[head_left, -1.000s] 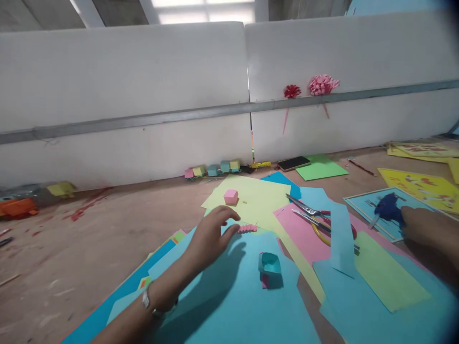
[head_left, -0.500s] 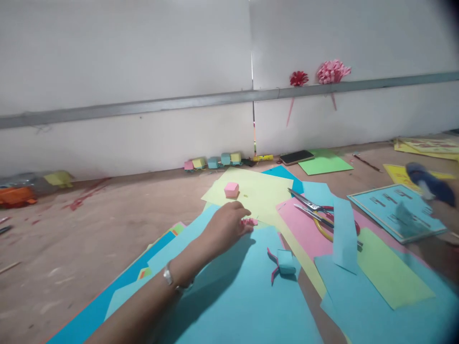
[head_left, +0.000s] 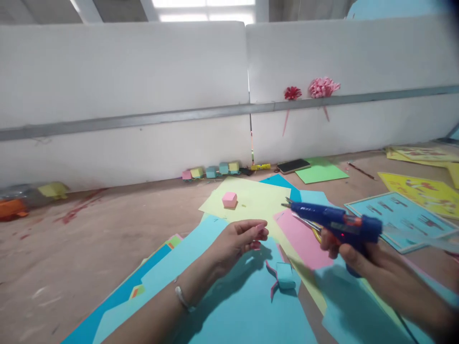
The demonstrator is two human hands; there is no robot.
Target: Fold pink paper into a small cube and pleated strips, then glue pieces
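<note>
My left hand (head_left: pixel 240 241) is raised over the blue sheets, its fingers pinching a small pink paper piece (head_left: pixel 256 244). Wrapped in my right hand (head_left: pixel 366 263) is a dark blue hot glue gun (head_left: pixel 333 222), its nozzle pointing left toward the left hand, some distance apart from it. Below and right of the left hand lies a light blue paper box with pink strips (head_left: pixel 285 275) on a blue sheet (head_left: pixel 229 306). A small pink paper box (head_left: pixel 229 199) sits on a pale yellow sheet (head_left: pixel 265 191) beyond the hand.
Scissors (head_left: pixel 308 223), partly hidden by the glue gun, lie on a pink sheet (head_left: pixel 301 248). Along the white partition (head_left: pixel 125 71) stand several small paper boxes (head_left: pixel 211 172), a phone (head_left: pixel 294 166) and a green sheet (head_left: pixel 322 170). Picture cards (head_left: pixel 398 215) lie at the right.
My left hand has lifted the pink piece off the sheet and turned. My right hand has brought the glue gun from the far right toward the middle. The view has tilted up slightly.
</note>
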